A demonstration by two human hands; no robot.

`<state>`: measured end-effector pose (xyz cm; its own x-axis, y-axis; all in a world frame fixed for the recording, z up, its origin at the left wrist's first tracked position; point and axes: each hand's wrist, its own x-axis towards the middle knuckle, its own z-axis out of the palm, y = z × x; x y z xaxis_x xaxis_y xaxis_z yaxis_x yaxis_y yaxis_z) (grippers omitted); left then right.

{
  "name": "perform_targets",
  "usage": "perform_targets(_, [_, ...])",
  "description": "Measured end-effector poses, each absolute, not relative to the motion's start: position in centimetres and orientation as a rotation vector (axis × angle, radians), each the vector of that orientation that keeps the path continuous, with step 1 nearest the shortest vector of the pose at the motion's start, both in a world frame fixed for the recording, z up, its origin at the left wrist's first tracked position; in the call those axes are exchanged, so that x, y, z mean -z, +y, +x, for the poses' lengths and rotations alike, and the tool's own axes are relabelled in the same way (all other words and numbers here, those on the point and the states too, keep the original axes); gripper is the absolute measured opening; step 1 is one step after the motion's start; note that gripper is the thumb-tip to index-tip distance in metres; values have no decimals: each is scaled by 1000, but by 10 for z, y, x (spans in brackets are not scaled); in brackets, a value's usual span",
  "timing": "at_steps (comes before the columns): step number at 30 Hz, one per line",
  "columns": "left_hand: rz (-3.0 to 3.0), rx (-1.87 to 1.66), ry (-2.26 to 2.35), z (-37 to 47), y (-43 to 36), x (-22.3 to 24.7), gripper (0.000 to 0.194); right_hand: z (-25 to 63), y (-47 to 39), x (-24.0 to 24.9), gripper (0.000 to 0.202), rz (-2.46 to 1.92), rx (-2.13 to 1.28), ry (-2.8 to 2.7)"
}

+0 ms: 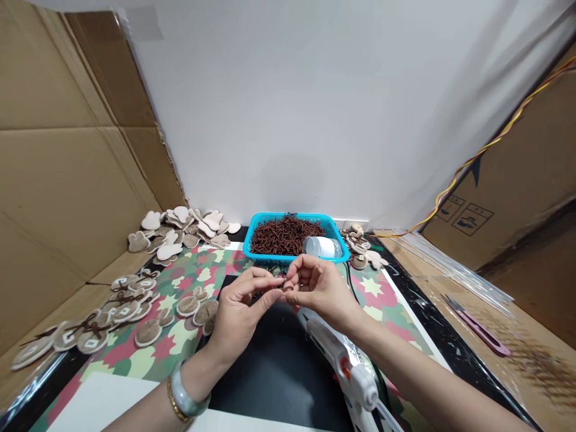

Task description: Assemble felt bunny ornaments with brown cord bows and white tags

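Observation:
My left hand and my right hand meet above a black board, both with fingers closed in a pinch. Between the fingertips shows a bit of a small brown piece of cord, mostly covered by the fingers. Just behind the hands stands a blue plastic basket heaped with small brown cord bows. A white glue gun lies below my right forearm. Beside my left hand are several round, felt-like pieces with ears.
Bow-trimmed pieces line the left side; pale rabbit-shaped pieces are piled at the back left. A clear jar lies in the basket. On the right are pink-handled tweezers and clear glue sticks. Cardboard walls flank the table.

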<state>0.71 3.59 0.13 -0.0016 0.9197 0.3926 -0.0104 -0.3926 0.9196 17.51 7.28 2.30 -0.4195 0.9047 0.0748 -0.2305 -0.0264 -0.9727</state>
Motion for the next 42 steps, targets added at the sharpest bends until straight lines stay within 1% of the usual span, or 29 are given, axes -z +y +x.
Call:
perform_targets(2, [1474,-1480,989,9,36,-1,10,173,70,-22,44,-768,-1599,-1350])
perform_targets(7, [1140,-1469,970,12,40,7,18,173,69,-25,38,-754,-1592,-1351])
perform_targets(11, [1008,-1433,918,11,43,8,23,175,71,-27,35,-757,-1597,-1346])
perform_targets(18, [1131,-1356,957,9,41,3,19,178,76,-23,39,-719,-1694,-1325])
perform_targets(23, [870,-1363,961,15,37,3,22,176,76,-20,40,-687,-1668,-1330])
perform_targets(26, [814,-1372,948,16,35,2,22,175,76,-20,39,-702,-1673,-1326])
perform_targets(32, [965,-1334,1040,13,37,3,23,175,77,-16,44,-741,-1675,-1311])
perform_targets(35, [1031,-1332,1037,12,38,3,22,176,79,-14,41,-761,-1664,-1325])
perform_targets(38, [985,-1297,1014,11,39,3,26,176,79,-14,37,-781,-1646,-1326])
perform_targets(42, [906,-1272,1009,9,41,4,28,177,78,-15,38,-794,-1660,-1318])
